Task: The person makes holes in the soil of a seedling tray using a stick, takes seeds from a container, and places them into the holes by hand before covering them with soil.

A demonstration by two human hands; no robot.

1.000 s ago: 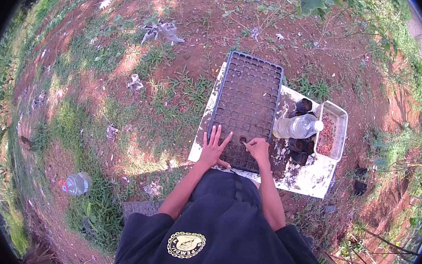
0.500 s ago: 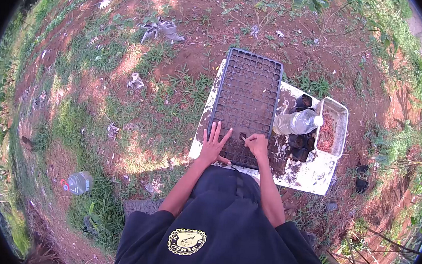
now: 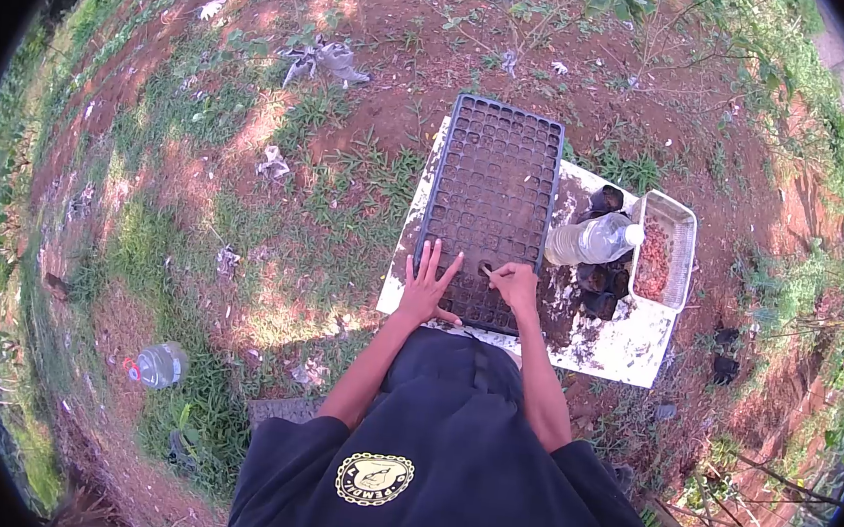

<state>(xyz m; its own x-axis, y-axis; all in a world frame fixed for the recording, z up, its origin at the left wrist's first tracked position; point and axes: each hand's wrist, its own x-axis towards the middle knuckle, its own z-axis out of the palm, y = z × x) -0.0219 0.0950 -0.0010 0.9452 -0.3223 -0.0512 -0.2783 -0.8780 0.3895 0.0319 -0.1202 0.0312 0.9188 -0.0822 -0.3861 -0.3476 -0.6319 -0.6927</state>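
A black seedling tray [image 3: 436,184] with many small soil-filled cells lies on a white board [image 3: 625,357] in front of me. My left hand [image 3: 423,292] rests flat on the tray's near left part, fingers spread, holding nothing. My right hand [image 3: 516,287] is at the near right part, its fingers curled and the tips together at a small dark hole [image 3: 486,268] in the soil. Whether a tiny thing is between those fingertips is too small to make out.
Right of the tray, a clear plastic bottle [image 3: 595,241] with a white cap leans over black pots [image 3: 599,304]. Beside it sits a white mesh basket [image 3: 686,256] holding small reddish pieces [image 3: 654,262]. A large plastic bottle [image 3: 161,365] lies on the grass at left.
The right fingertips stay by the same hole, with only a very slight shift of the hand. The left hand keeps its place on the tray.
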